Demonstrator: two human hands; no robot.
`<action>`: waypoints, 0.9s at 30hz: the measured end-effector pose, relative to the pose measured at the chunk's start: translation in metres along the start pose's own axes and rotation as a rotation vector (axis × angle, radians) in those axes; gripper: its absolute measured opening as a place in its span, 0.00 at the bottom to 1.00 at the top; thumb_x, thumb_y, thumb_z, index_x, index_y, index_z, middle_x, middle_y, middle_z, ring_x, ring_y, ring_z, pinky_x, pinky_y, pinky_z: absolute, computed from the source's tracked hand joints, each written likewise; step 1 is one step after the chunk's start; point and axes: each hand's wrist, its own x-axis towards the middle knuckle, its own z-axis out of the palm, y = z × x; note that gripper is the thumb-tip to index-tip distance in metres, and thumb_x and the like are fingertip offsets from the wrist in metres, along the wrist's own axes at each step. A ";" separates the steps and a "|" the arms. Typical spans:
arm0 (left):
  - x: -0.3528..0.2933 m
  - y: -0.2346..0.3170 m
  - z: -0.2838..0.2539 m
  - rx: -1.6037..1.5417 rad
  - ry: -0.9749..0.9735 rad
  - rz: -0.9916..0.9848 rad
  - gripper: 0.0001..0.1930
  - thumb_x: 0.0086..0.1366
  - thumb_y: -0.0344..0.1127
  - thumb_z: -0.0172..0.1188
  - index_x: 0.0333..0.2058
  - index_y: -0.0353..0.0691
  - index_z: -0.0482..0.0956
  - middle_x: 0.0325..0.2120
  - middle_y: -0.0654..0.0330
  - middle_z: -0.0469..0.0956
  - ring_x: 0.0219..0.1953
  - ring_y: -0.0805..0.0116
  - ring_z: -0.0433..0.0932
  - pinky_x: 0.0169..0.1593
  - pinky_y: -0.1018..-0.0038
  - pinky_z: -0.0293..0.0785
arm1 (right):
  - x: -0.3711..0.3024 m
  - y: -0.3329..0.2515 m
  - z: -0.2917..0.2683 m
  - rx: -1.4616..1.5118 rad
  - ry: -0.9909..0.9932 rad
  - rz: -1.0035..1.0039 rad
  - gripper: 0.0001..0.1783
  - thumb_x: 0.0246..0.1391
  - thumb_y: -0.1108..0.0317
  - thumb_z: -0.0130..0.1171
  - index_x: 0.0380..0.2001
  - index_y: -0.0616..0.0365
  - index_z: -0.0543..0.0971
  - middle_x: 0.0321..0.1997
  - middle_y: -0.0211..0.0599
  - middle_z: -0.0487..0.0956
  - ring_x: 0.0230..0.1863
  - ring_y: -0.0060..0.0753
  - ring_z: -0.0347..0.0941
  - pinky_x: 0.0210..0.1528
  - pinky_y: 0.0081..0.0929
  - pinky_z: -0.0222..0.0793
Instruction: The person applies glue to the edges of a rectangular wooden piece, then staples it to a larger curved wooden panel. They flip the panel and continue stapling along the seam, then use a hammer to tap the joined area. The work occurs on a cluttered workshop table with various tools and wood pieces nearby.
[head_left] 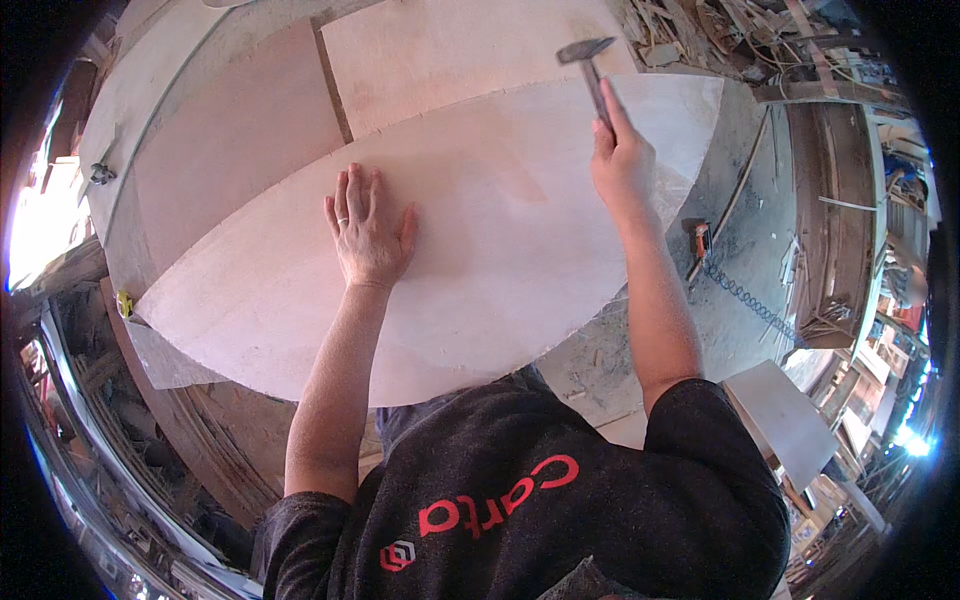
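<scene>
A large pale plywood panel point(500, 260), cut to a leaf-like shape with curved edges, lies across the work surface before me. My left hand point(372, 228) rests flat on it left of the middle, fingers stretched out, a ring on one finger. My right hand point(622, 160) grips a hammer point(592, 75) by its handle and holds it over the far right part of the panel, index finger pointing along the handle. The hammer's metal head is raised at the top, apart from the wood as far as I can tell.
Flat wood sheets point(240, 130) lie beyond the panel. A yellow tape measure point(124, 304) sits by the panel's left tip. At right an orange air tool point(700, 238) with a coiled hose point(750, 300) lies near a wooden trough point(835, 220). Scrap wood point(700, 35) piles up at far right.
</scene>
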 end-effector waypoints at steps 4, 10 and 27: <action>0.003 0.004 -0.004 0.021 -0.045 -0.036 0.37 0.71 0.59 0.55 0.72 0.46 0.61 0.76 0.48 0.51 0.79 0.52 0.45 0.78 0.49 0.38 | -0.005 0.014 0.019 -0.063 0.014 -0.071 0.34 0.67 0.63 0.55 0.73 0.27 0.63 0.38 0.49 0.84 0.41 0.56 0.83 0.42 0.53 0.77; 0.002 0.004 -0.003 0.048 -0.086 -0.060 0.38 0.72 0.61 0.52 0.73 0.45 0.60 0.77 0.50 0.48 0.79 0.55 0.43 0.79 0.51 0.36 | -0.011 0.025 0.025 -0.187 -0.225 0.052 0.37 0.66 0.65 0.55 0.75 0.27 0.59 0.36 0.50 0.83 0.39 0.58 0.82 0.42 0.52 0.77; 0.000 0.001 -0.001 0.003 0.021 0.008 0.37 0.71 0.56 0.56 0.71 0.43 0.62 0.74 0.46 0.55 0.77 0.48 0.49 0.76 0.46 0.44 | 0.023 0.054 -0.020 -0.141 -0.017 0.219 0.33 0.65 0.64 0.57 0.72 0.30 0.66 0.43 0.50 0.85 0.44 0.58 0.82 0.47 0.55 0.76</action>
